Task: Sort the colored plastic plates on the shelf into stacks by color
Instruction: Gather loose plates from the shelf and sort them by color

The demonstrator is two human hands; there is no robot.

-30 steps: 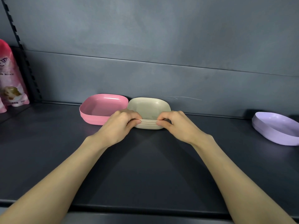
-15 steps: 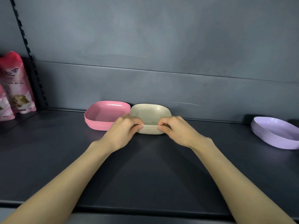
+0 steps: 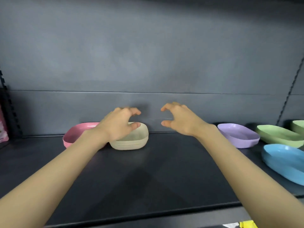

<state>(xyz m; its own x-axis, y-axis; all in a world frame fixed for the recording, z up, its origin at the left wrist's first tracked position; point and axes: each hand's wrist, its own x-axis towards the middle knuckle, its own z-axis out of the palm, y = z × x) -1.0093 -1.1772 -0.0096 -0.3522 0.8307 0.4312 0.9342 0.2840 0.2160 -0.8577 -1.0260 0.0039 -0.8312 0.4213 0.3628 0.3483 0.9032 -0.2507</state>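
No readable text, labels or numbers

Five colours of plate sat on one shelf (image 3: 148,178): one pink stack (image 3: 77,130), one beige stack (image 3: 131,142), one purple plate (image 3: 238,135), one blue plate (image 3: 283,160), and two green, a near green plate (image 3: 279,134) and a far green plate (image 3: 298,125). How many plates each stack held could not be told. There were also one pink packet (image 3: 3,127), one yellow tag (image 3: 246,224) and two hands, a left hand (image 3: 118,124) and a right hand (image 3: 179,119).
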